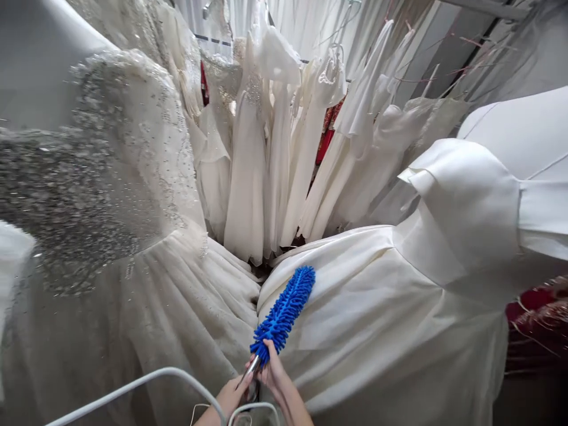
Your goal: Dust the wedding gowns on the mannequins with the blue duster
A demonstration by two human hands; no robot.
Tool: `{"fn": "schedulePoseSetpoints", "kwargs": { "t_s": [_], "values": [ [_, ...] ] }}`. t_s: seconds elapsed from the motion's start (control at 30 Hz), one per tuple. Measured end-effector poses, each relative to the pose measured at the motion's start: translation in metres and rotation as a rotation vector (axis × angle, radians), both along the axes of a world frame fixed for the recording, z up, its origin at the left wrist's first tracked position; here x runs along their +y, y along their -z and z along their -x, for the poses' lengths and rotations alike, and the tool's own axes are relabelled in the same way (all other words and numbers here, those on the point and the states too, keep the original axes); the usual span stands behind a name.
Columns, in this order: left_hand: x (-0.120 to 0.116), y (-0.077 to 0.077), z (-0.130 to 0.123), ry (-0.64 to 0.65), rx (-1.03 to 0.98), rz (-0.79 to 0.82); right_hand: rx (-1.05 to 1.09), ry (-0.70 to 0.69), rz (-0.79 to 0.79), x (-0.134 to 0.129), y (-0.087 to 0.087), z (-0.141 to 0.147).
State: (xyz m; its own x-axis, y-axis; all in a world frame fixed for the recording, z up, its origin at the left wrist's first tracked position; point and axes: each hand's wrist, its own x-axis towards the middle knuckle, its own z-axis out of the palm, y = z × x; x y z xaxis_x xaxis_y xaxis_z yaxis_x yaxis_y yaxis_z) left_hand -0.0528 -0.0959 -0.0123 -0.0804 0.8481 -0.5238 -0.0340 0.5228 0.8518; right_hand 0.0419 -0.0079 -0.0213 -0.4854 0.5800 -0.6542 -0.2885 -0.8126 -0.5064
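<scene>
Left hand (231, 395) and right hand (274, 371), both in a grip on one blue duster (284, 312) before white gowns (364, 331)

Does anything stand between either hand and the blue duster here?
Nothing visible does. The left hand grips the handle of the duster, and the right hand holds it higher up. The white tube curving in at lower left does not come between hands and duster.

Soft muted light, dark lower-right corner, stretched edges
</scene>
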Motion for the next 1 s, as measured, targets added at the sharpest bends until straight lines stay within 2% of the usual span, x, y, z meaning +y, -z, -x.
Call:
{"fn": "schedulePoseSetpoints", "kwargs": {
  "t_s": [0.1,0.2,0.3,0.4,0.47,0.53,0.67,0.77,0.87,1.0],
  "values": [
    [-0.038,-0.001,0.028,-0.146,0.054,-0.009,0.048,-0.2,-0.03,-0.022,-0.004,0.042],
    [-0.065,-0.008,0.046,-0.39,0.092,-0.025,0.039,-0.446,-0.153,-0.034,-0.026,0.09],
    [-0.077,-0.019,0.054,-0.637,0.08,-0.006,0.05,-0.573,-0.301,-0.044,-0.051,0.134],
    [-0.081,-0.026,0.061,-0.773,0.061,0.013,0.012,-0.652,-0.349,-0.053,-0.063,0.162],
    [-0.084,-0.025,0.067,-0.782,0.045,0.019,-0.009,-0.697,-0.325,-0.056,-0.06,0.169],
    [-0.088,-0.019,0.072,-0.727,0.027,0.034,-0.008,-0.707,-0.275,-0.057,-0.049,0.166],
    [-0.093,-0.004,0.075,-0.566,0.037,0.048,-0.053,-0.649,-0.151,-0.056,-0.023,0.147],
    [-0.089,0.0,0.073,-0.501,0.056,0.066,-0.078,-0.619,-0.103,-0.052,-0.017,0.137],
    [-0.079,-0.009,0.075,-0.513,0.084,0.032,-0.116,-0.565,-0.17,-0.046,-0.033,0.144],
    [-0.059,-0.033,0.088,-0.556,0.177,-0.16,-0.118,-0.425,-0.365,-0.039,-0.073,0.171]
  ]
}}
